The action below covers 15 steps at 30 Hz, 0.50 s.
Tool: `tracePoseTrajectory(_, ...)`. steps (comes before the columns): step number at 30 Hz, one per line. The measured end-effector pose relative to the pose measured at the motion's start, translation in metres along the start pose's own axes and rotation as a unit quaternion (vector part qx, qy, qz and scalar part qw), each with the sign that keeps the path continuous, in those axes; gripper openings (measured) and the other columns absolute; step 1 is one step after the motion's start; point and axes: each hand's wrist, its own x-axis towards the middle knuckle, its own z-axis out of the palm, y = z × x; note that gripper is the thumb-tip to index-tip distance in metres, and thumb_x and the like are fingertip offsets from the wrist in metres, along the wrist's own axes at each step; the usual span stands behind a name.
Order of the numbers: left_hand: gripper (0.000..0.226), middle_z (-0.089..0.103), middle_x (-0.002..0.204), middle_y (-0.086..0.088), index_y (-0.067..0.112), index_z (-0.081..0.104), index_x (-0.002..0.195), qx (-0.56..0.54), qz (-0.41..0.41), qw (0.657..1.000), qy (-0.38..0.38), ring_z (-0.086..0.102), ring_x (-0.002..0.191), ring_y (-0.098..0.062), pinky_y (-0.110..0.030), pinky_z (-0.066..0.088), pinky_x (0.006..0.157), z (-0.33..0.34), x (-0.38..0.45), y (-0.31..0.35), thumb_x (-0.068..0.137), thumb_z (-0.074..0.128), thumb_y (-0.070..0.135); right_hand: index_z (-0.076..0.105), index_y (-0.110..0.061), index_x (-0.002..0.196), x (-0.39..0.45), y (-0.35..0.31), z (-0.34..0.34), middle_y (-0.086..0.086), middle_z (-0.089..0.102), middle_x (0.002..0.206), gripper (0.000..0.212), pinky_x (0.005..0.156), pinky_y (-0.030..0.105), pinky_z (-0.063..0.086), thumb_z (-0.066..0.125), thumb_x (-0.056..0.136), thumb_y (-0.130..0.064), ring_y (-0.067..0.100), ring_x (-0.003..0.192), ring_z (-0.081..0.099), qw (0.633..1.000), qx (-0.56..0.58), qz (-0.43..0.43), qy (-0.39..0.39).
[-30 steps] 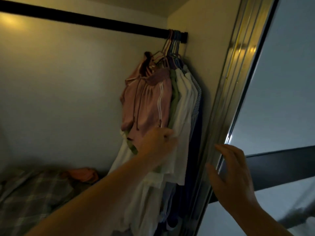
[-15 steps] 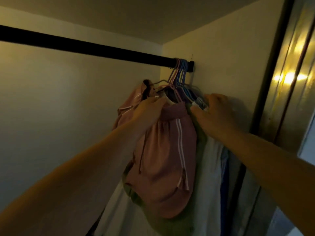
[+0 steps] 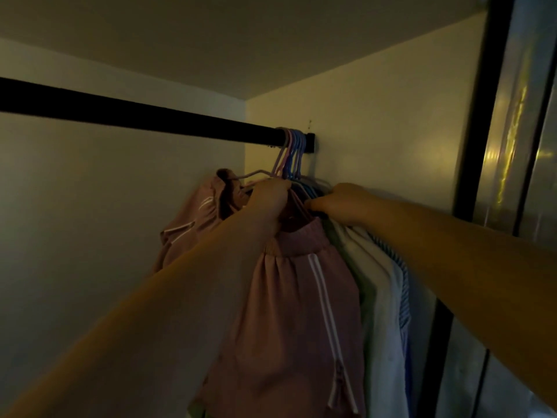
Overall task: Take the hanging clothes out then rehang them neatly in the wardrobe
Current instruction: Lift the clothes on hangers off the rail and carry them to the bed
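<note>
Up top, both hands grip the hangers (image 3: 294, 159) bunched at the rod's (image 3: 135, 114) right end: left hand (image 3: 269, 196) by pink shorts (image 3: 289, 312), right hand (image 3: 340, 202) over white/striped shirts (image 3: 382, 282).

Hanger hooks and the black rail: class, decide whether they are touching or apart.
Touching. The head view shows the hanger hooks looped over the black rail at its right end, bearing on it with no gap.
</note>
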Motion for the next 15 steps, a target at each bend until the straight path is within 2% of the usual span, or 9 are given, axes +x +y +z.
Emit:
tracePoseTrajectory(2,0.022,0.061,0.094,-0.012,0.005,0.058,0.098,-0.034,-0.034,0.999,-0.018,0.059,0.082,-0.026,-0.035,0.051,0.068,0.000,0.007,-0.003,0.097,0.040,0.018,0.049,-0.007,0.128,0.003,-0.001,0.000,0.013,0.054,0.110,0.066,0.065,0.025,0.038,0.059,0.080,-0.052,0.020,0.087,0.048,1.000,0.014,0.001,-0.016)
tracePoseTrajectory(3,0.027,0.064,0.103,-0.014,0.002,0.057,0.109,-0.061,-0.046,0.996,-0.045,0.062,0.087,-0.028,-0.036,0.053,0.068,0.000,0.006,-0.003,0.097,0.039,0.018,0.048,-0.010,0.129,0.003,-0.002,0.000,0.011,0.053,0.116,0.070,0.073,0.026,0.040,0.063,0.076,-0.054,0.020,0.091,0.050,0.999,0.028,-0.004,-0.026)
tracePoseTrajectory(6,0.036,0.062,0.121,-0.018,0.001,0.053,0.123,-0.102,-0.054,0.992,-0.059,0.062,0.106,-0.033,-0.041,0.053,0.081,0.000,0.004,0.000,0.095,0.038,0.018,0.049,-0.020,0.130,0.003,-0.009,0.006,0.002,0.056,0.126,0.091,0.095,0.034,0.047,0.079,0.052,-0.056,0.021,0.106,0.057,0.995,0.066,-0.038,-0.063)
tracePoseTrajectory(8,0.036,0.062,0.118,-0.019,-0.001,0.052,0.124,-0.153,-0.054,0.984,-0.077,0.061,0.104,-0.035,-0.042,0.052,0.080,-0.001,0.006,0.005,0.096,0.037,0.017,0.051,-0.018,0.129,0.005,-0.011,0.007,0.005,0.059,0.123,0.088,0.095,0.034,0.048,0.082,0.052,-0.048,0.022,0.104,0.058,0.996,0.050,-0.027,-0.068)
tracePoseTrajectory(11,0.030,0.060,0.102,-0.019,-0.003,0.052,0.114,-0.184,-0.060,0.975,-0.106,0.058,0.088,-0.032,-0.040,0.049,0.071,0.001,0.001,0.008,0.098,0.034,0.016,0.053,-0.010,0.124,0.004,-0.013,0.006,0.009,0.058,0.111,0.067,0.084,0.029,0.049,0.075,0.069,-0.039,0.021,0.093,0.056,0.998,0.001,0.000,-0.060)
tracePoseTrajectory(13,0.028,0.058,0.091,-0.017,-0.001,0.054,0.102,-0.202,-0.061,0.970,-0.120,0.056,0.082,-0.030,-0.039,0.047,0.069,0.001,0.000,0.010,0.098,0.033,0.017,0.054,-0.008,0.122,0.003,-0.015,0.005,0.011,0.060,0.113,0.060,0.090,0.034,0.051,0.073,0.072,-0.036,0.024,0.096,0.058,0.998,-0.004,-0.002,-0.057)
tracePoseTrajectory(15,0.027,0.057,0.087,-0.017,-0.001,0.052,0.102,-0.196,-0.056,0.970,-0.132,0.055,0.079,-0.030,-0.039,0.048,0.070,0.000,0.002,0.013,0.098,0.032,0.017,0.056,-0.007,0.120,0.001,-0.020,0.005,0.015,0.061,0.115,0.060,0.092,0.041,0.052,0.073,0.071,-0.037,0.027,0.099,0.060,0.999,-0.009,-0.008,-0.052)
